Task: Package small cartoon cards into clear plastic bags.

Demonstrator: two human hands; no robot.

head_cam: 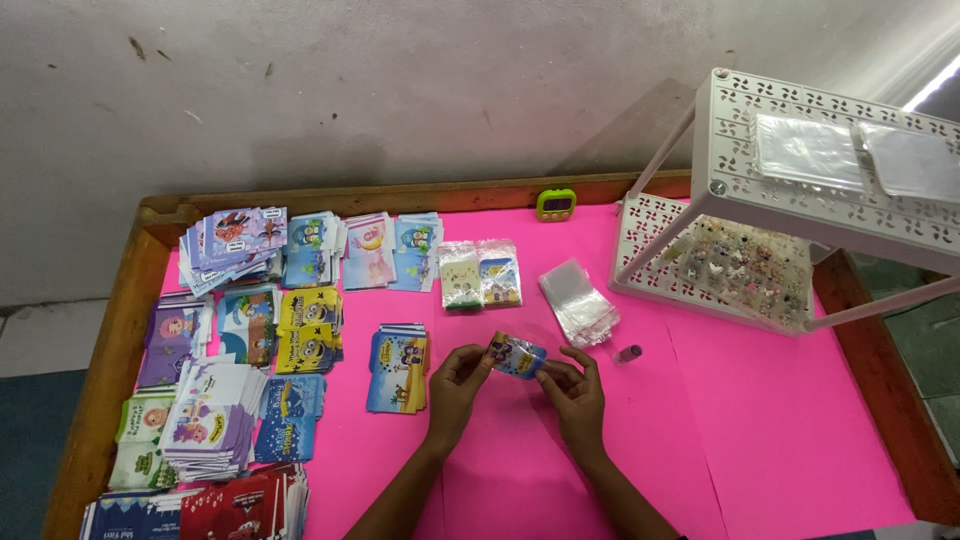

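Right at the middle of the pink bench, a small picture card in a clear sleeve is held just above the surface between both hands. The left hand pinches its left edge, fingers closed on it, and the right hand pinches its right edge with fingers closed the same way. Just beside the left hand lies a stack of blue and yellow cards. Near the right hand, slightly further back, sits a pile of empty clear sleeves, with a small dark cylinder close by it. Behind the card lie two filled packets. Many more card stacks cover the left part of the bench in rows. At the right stands a white perforated rack, small trinkets on its lower tray and clear plastic sheets on top. A small green timer rests at the back wooden rim.
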